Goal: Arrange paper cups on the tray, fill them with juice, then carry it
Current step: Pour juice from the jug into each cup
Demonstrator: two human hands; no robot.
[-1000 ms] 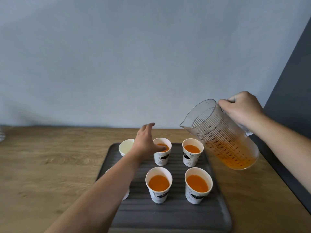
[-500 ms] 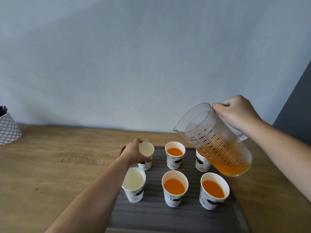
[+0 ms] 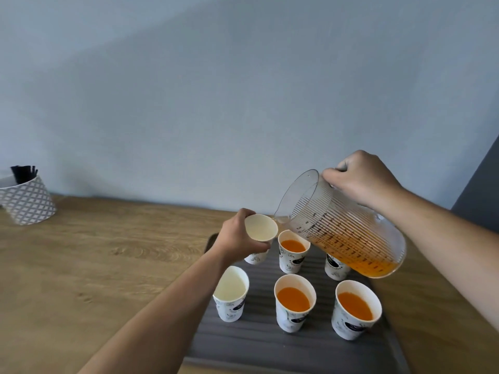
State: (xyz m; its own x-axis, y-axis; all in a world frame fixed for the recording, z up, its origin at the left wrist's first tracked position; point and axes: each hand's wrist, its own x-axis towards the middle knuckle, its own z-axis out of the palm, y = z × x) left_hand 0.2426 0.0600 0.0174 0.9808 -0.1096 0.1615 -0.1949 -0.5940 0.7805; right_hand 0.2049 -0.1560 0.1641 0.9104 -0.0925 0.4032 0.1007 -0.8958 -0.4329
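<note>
Juice pitcher point(image 3: 348, 233), gripped in right hand point(image 3: 361, 179), tilts toward the seemingly empty cup point(image 3: 261, 228) left fingers point(image 3: 259, 248) clasp.

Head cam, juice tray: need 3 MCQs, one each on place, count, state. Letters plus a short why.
1. Where is the patterned holder?
A. on the tray
B. far left on the table
C. in the right hand

2. How many cups visibly hold juice?
A. one
B. three
C. six

3. What state is the cup in the left hand?
A. empty
B. full of juice
C. crushed flat

Answers:
1 B, it stands on the wood by the wall, apart from the tray.
2 B, orange shows in three cups; the jug hides the back right cup's mouth.
3 A, its inside shows bare white, with the jug's spout at its rim.
</note>
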